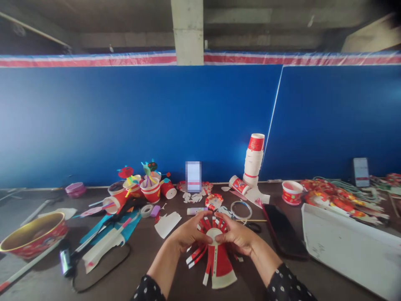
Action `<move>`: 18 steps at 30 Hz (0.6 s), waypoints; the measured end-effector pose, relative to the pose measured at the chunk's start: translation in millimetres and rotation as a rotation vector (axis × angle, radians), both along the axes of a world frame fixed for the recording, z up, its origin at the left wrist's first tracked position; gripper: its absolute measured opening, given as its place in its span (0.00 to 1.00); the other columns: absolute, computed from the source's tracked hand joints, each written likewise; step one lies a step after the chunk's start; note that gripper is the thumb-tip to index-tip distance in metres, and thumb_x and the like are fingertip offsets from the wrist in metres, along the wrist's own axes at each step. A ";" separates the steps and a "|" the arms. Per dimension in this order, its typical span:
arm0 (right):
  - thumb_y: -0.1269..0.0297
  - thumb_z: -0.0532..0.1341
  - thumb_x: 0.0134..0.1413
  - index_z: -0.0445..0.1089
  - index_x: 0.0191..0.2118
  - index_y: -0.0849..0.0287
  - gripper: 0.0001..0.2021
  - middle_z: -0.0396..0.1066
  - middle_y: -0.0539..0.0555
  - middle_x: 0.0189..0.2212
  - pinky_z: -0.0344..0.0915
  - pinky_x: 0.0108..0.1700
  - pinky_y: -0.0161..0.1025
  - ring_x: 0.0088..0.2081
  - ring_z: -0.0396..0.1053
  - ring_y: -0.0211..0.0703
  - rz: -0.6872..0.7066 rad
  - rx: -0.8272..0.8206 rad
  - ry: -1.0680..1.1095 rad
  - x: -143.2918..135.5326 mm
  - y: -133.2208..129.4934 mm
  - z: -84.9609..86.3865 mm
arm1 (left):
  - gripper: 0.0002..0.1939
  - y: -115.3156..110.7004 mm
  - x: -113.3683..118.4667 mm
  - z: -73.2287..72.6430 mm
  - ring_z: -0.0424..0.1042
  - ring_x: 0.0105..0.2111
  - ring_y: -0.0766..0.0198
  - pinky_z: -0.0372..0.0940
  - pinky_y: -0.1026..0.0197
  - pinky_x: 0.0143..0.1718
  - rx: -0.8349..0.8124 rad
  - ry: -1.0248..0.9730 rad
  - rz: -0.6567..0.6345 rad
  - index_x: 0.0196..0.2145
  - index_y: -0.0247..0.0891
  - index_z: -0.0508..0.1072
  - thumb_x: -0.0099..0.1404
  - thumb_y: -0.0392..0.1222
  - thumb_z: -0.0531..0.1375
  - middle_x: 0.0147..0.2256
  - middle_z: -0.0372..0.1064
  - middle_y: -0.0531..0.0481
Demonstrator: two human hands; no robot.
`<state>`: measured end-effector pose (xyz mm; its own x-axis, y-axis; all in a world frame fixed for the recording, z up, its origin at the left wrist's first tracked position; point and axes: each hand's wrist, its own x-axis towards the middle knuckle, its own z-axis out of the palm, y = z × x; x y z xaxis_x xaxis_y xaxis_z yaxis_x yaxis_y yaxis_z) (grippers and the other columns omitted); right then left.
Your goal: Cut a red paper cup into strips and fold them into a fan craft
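A blue partition wall rises behind the dark table, red-striped trim along its top, concrete pillar above.

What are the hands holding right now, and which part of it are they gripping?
Both the left hand and right hand hold a red paper cup cut into strips, pinching it at its round white base with the fingertips.

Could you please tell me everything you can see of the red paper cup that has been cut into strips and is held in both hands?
The red and white paper cup cut into strips lies low over the dark brown table, its round white base facing the camera. Its wall is slit into narrow strips that fan outward; one wide uncut section points toward the person. The left hand and right hand pinch it at the base from either side.
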<state>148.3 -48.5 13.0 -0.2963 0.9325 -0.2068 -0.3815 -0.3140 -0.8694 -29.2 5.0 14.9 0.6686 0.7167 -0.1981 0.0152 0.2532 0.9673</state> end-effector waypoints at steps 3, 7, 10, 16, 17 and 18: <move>0.74 0.74 0.16 0.45 0.59 0.61 0.57 0.72 0.54 0.34 0.63 0.46 0.45 0.38 0.72 0.50 0.006 0.025 -0.034 -0.7 0.8 -1.4 | 0.48 -1.1 0.8 -0.4 0.69 0.33 0.60 0.62 0.63 0.32 0.028 -0.036 -0.013 0.56 0.41 0.58 0.35 0.25 0.66 0.33 0.69 0.51; 0.72 0.75 0.13 0.51 0.56 0.59 0.54 0.72 0.52 0.34 0.63 0.45 0.45 0.40 0.71 0.50 0.014 0.050 -0.115 -0.1 3.3 -3.9 | 0.44 -1.5 1.4 0.1 0.69 0.33 0.60 0.62 0.61 0.34 0.035 0.009 -0.046 0.54 0.41 0.60 0.38 0.27 0.64 0.32 0.69 0.52; 0.72 0.75 0.11 0.53 0.55 0.59 0.55 0.71 0.51 0.33 0.63 0.43 0.46 0.39 0.71 0.51 0.001 0.043 -0.141 0.7 4.8 -5.1 | 0.43 -1.6 1.1 0.9 0.68 0.32 0.62 0.62 0.62 0.36 0.066 0.025 -0.063 0.54 0.42 0.60 0.38 0.27 0.64 0.31 0.68 0.54; 0.70 0.75 0.12 0.54 0.55 0.59 0.53 0.71 0.52 0.33 0.65 0.41 0.44 0.38 0.71 0.49 0.010 0.086 -0.203 1.6 5.4 -6.9 | 0.43 -3.2 1.6 1.4 0.69 0.37 0.59 0.62 0.60 0.40 0.047 0.041 -0.061 0.55 0.43 0.59 0.39 0.28 0.64 0.37 0.70 0.52; 0.69 0.75 0.13 0.55 0.54 0.58 0.52 0.71 0.52 0.34 0.65 0.40 0.43 0.38 0.71 0.49 0.013 0.103 -0.219 1.9 6.0 -8.6 | 0.43 -3.3 1.9 1.3 0.69 0.37 0.58 0.61 0.60 0.41 0.057 0.036 -0.062 0.55 0.42 0.59 0.38 0.28 0.64 0.37 0.70 0.51; 0.68 0.75 0.13 0.56 0.54 0.57 0.51 0.71 0.52 0.35 0.65 0.39 0.43 0.37 0.71 0.49 0.014 0.123 -0.240 2.3 6.9 -10.8 | 0.44 -3.4 2.2 1.2 0.69 0.38 0.58 0.61 0.60 0.41 0.072 0.029 -0.064 0.55 0.42 0.59 0.38 0.28 0.64 0.37 0.71 0.51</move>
<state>150.6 -41.6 2.1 -0.2651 0.9512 -0.1579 -0.1567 -0.2041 -0.9663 -27.0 1.6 16.1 0.7085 0.6857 -0.1670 0.0571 0.1801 0.9820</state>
